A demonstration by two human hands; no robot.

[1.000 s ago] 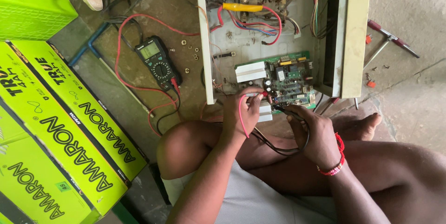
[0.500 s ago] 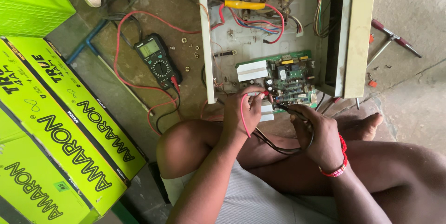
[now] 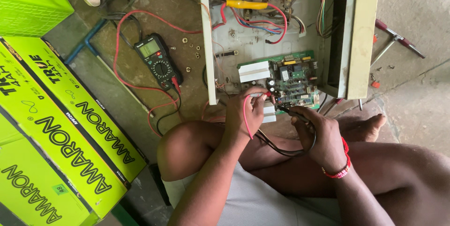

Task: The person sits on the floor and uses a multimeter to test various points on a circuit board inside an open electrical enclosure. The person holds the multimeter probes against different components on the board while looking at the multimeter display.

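My left hand (image 3: 247,111) pinches a red test probe (image 3: 262,94) whose tip rests against the green circuit board (image 3: 295,79). The board lies inside an opened cream metal case (image 3: 361,33) full of coloured wires. My right hand (image 3: 319,134) grips a black test probe (image 3: 289,110) at the board's lower edge. Red and black leads run across the floor to a dark handheld multimeter (image 3: 157,60) to the left of the case.
Bright green battery cartons (image 3: 56,127) are stacked at the left, with another green box (image 3: 28,1) at top left. Small nuts and screws (image 3: 191,48) lie beside the meter. A red-handled tool (image 3: 398,41) lies on the concrete at the right. My bent legs fill the foreground.
Both hands keep their probes on the board, shifting only slightly. The view has drifted a little.
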